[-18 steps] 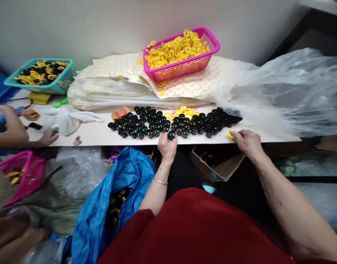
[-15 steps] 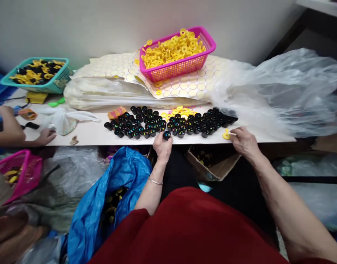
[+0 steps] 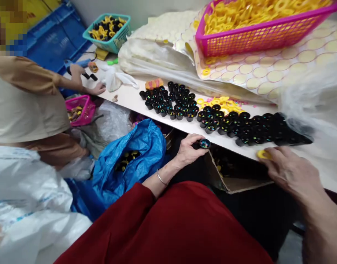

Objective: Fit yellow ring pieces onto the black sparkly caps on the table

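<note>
Where the left hand [image 3: 189, 150] pinches a small black cap [image 3: 204, 143] just off the table edge [image 3: 185, 126], grip its rigid rim; it looks light. Farther right, the right hand [image 3: 288, 170] closes on a thin yellow ring [image 3: 263, 154].

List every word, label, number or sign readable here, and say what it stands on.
None can be read.
The yellow crate at top left bears a small red mark, too blurred to read.
The black cups, sticker sheets and baskets show no lettering.
</note>
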`<action>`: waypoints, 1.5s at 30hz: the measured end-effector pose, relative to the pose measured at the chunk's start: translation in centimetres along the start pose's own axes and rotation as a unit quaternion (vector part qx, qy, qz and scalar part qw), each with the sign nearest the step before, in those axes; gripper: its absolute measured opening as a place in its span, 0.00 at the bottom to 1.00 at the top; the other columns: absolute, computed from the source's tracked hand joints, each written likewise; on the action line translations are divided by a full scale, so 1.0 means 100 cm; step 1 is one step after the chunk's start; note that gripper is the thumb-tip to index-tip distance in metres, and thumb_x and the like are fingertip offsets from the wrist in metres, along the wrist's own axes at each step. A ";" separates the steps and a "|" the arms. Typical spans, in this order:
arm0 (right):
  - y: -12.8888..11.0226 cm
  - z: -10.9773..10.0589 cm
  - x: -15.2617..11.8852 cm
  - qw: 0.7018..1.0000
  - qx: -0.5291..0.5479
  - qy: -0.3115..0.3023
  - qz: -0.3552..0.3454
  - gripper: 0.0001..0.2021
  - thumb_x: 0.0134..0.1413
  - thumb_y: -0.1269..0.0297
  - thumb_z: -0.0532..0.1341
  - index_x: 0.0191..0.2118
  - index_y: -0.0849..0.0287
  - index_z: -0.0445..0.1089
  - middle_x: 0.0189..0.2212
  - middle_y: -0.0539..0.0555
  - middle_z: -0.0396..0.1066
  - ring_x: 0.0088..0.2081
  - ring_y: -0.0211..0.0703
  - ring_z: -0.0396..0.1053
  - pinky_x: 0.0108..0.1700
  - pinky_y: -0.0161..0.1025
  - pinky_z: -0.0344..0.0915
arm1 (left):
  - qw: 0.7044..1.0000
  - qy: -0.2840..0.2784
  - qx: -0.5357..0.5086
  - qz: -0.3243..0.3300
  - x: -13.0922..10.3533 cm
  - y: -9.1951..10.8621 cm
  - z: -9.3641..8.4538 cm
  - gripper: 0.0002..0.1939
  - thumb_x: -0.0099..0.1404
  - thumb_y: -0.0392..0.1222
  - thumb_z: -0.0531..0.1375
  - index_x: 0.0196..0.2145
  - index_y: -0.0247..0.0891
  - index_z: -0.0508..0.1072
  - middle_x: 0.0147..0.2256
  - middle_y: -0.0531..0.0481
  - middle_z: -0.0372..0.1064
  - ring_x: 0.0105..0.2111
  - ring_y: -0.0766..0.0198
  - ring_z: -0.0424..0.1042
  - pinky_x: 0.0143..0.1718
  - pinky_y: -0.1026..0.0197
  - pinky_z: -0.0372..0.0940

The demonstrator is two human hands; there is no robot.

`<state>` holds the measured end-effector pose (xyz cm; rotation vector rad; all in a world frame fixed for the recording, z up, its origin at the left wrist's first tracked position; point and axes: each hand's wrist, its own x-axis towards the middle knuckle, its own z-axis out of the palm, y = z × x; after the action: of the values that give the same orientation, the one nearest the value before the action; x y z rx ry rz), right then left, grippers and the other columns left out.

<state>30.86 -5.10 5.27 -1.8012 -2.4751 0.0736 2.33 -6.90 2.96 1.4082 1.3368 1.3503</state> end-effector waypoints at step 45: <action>0.014 -0.001 0.210 0.978 -0.016 -0.136 0.155 0.04 0.37 0.75 0.57 0.22 0.60 0.67 0.27 0.61 0.68 0.37 0.55 0.66 0.35 0.46 0.59 | 0.933 0.151 0.321 0.062 0.044 -0.037 0.002 0.12 0.55 0.44 0.64 0.38 0.40 0.75 0.34 0.48 0.74 0.33 0.61 0.69 0.38 0.59 0.65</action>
<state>25.79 15.35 6.04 -2.3168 -2.3405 0.3218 1.42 -1.99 0.15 1.7771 2.0551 1.3021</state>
